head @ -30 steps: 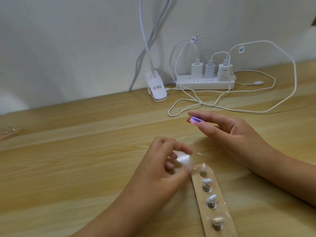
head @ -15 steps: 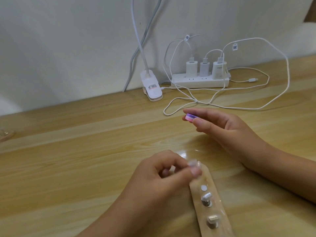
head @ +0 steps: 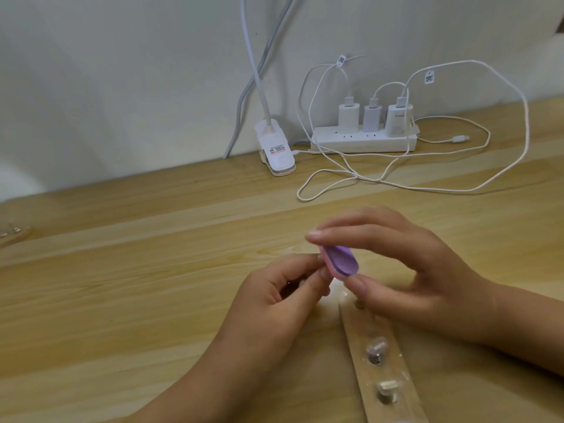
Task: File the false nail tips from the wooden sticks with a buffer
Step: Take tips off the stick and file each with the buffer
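Wooden desk (head: 122,300) against a white wall; a power strip (head: 363,143) with three chargers, loose white cables (head: 457,184) and a lamp clip (head: 276,151) lie along the far edge, well apart from the work. Right hand (head: 406,264) holds the purple buffer (head: 432,259) between forefinger above and thumb below, other fingers loosely spread. I read that grip as leaving one long edge bare toward the left hand (head: 283,288). Left hand is curled, thumb and forefinger pinched tight right against the buffer's left edge. I judge a nail tip sits in that pinch, though it is too small and blurred to confirm. Both hands hover over the far end of the wooden stick (head: 396,374), near right, probably to keep the next piece close. Two nail tips (head: 377,346) sit on it; the farthest peg (head: 360,305) looks bare.
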Demonstrator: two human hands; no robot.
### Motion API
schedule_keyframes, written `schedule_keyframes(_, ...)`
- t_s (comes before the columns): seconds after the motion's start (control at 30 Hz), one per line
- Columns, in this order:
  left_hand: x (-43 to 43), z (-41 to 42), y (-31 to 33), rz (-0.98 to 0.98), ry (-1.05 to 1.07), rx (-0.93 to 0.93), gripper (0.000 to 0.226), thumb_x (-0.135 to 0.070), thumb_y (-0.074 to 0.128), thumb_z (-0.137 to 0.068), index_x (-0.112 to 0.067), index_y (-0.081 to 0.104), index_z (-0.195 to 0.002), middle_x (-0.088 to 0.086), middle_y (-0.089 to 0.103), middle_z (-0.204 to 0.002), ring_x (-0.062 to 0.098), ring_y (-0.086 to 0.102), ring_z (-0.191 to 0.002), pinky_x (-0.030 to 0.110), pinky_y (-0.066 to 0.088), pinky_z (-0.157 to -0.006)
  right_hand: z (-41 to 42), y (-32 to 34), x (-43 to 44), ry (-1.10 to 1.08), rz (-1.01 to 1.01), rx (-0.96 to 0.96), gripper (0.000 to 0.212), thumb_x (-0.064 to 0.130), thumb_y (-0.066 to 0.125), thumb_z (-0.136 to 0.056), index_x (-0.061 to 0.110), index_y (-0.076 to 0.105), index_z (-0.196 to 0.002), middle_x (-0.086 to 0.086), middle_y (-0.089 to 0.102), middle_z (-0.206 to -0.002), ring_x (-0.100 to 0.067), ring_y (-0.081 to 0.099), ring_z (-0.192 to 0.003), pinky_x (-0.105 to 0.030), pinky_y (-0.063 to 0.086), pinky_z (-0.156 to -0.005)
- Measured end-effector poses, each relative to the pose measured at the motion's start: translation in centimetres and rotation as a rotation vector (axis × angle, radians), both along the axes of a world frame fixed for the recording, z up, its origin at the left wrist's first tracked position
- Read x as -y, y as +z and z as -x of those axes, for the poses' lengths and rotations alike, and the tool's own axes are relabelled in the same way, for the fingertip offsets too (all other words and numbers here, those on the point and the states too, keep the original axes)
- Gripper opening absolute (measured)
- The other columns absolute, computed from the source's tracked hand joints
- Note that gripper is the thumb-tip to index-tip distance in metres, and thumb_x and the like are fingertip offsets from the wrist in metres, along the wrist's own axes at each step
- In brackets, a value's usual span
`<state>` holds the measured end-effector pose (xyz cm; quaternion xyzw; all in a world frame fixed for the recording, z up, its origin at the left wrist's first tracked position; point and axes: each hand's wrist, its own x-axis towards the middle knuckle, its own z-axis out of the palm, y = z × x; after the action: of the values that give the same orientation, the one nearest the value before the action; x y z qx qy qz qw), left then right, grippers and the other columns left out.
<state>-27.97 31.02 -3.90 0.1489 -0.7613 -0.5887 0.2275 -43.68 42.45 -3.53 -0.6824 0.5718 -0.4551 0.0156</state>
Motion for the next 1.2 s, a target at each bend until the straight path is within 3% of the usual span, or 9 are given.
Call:
schedule_keyframes(0.23,-0.02,-0.15,-0.17,0.019,-0.008,-0.026,0.017,-0.019,0.058,-0.092,-0.021,0.074,-0.093,-0.004,0.071,-0.084,0.000,0.062,-0.083,0.012,0.044,-0.074,-0.58,-0.19,0.26,-0.021,0.033,-0.268,0.038,0.031,0.057,-0.093,0.017,0.060,-0.128,0.001,0.062,-0.123,-0.019,0.056,-0.116,-0.038,0.042,-0.100)
schedule_keyframes(0.37,-0.11,-0.04,0.25,0.060,0.005,-0.004,0.023,-0.035,0.058,-0.092,-0.033,0.068,-0.071,-0.013,0.056,-0.066,-0.001,0.052,-0.067,0.007,0.037,-0.064,0.07,-0.16,0.54,-0.098,-0.014,-0.039,0.042,0.032,0.063,-0.092,0.019,0.058,-0.132,0.007,0.059,-0.125,-0.011,0.053,-0.121,-0.029,0.040,-0.103)
schedule_keyframes(0.5,-0.07,-0.04,0.05,0.073,-0.003,-0.006,0.018,-0.035,0.057,-0.089,-0.029,0.072,-0.081,-0.001,0.064,-0.074,0.007,0.056,-0.072,0.014,0.040,-0.066,-0.18,-0.41,0.49,-0.055,0.012,-0.138,0.042,0.031,0.058,-0.092,0.018,0.057,-0.132,0.004,0.059,-0.125,-0.012,0.053,-0.120,-0.027,0.039,-0.102)
schedule_keyframes(0.63,0.02,-0.08,-0.09,0.074,0.009,-0.011,0.021,-0.041,0.063,-0.089,-0.036,0.069,-0.070,-0.012,0.053,-0.062,0.002,0.048,-0.063,0.009,0.035,-0.062,0.07,-0.17,0.46,-0.084,-0.027,-0.004,0.044,0.036,0.063,-0.091,0.021,0.057,-0.132,0.009,0.059,-0.123,-0.010,0.054,-0.120,-0.026,0.041,-0.102)
schedule_keyframes(0.73,0.15,-0.10,-0.20,0.078,-0.019,-0.009,0.020,-0.036,0.059,-0.087,-0.022,0.071,-0.081,0.003,0.060,-0.070,0.017,0.049,-0.066,0.020,0.036,-0.063,-0.30,-0.32,0.35,-0.029,0.014,-0.120,0.041,0.030,0.060,-0.091,0.018,0.058,-0.131,0.005,0.059,-0.124,-0.012,0.055,-0.118,-0.025,0.040,-0.101)
schedule_keyframes(0.87,0.06,-0.02,-0.26,0.059,-0.022,-0.027,0.019,-0.036,0.056,-0.089,-0.031,0.069,-0.077,-0.008,0.051,-0.062,0.004,0.045,-0.062,0.013,0.035,-0.061,0.03,-0.14,0.51,-0.080,-0.012,0.016,0.042,0.032,0.059,-0.090,0.020,0.060,-0.130,0.009,0.061,-0.123,-0.009,0.054,-0.119,-0.024,0.040,-0.102)
schedule_keyframes(0.97,-0.07,-0.07,-0.29,0.116,-0.055,-0.029,0.017,-0.032,0.052,-0.092,-0.031,0.069,-0.090,0.005,0.059,-0.074,0.018,0.050,-0.066,0.018,0.037,-0.062,-0.18,-0.30,0.35,-0.037,0.021,-0.091,0.040,0.027,0.060,-0.090,0.019,0.060,-0.129,0.006,0.061,-0.123,-0.012,0.056,-0.117,-0.024,0.040,-0.100)
schedule_keyframes(1.1,-0.10,-0.01,-0.43,0.140,-0.061,-0.027,0.016,-0.033,0.052,-0.093,-0.034,0.067,-0.088,-0.013,0.053,-0.067,0.009,0.045,-0.063,0.016,0.036,-0.060,0.04,-0.08,0.41,-0.067,-0.010,0.053,0.039,0.034,0.061,-0.088,0.027,0.061,-0.127,0.013,0.063,-0.119,-0.011,0.056,-0.116,-0.025,0.042,-0.099)
schedule_keyframes(1.2,-0.13,0.03,-0.35,0.148,-0.067,-0.052,0.018,-0.025,0.051,-0.093,-0.033,0.067,-0.091,-0.010,0.064,-0.076,0.012,0.057,-0.072,0.015,0.042,-0.065,-0.33,-0.24,0.41,-0.030,0.039,-0.097,0.039,0.029,0.063,-0.088,0.023,0.060,-0.127,0.007,0.061,-0.120,-0.012,0.057,-0.114,-0.025,0.042,-0.098)
